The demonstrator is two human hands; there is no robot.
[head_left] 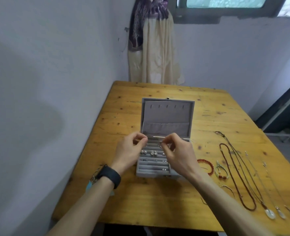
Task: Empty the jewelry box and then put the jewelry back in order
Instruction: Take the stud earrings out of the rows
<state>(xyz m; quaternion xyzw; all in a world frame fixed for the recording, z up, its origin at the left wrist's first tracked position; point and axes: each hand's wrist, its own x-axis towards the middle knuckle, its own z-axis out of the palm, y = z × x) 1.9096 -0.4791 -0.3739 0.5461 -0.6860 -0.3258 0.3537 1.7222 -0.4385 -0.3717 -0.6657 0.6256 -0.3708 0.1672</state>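
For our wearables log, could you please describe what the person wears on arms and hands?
No sleeves show on either forearm. Behind the left hand, the wrist carries a black band and a silvery bracelet with a turquoise piece. The right hand wears nothing visible.

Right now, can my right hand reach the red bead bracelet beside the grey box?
Probably yes: the red bead bracelet lies uncovered on the wooden table near your right hand. It and your left hand pinch a small silver piece; put that down first.
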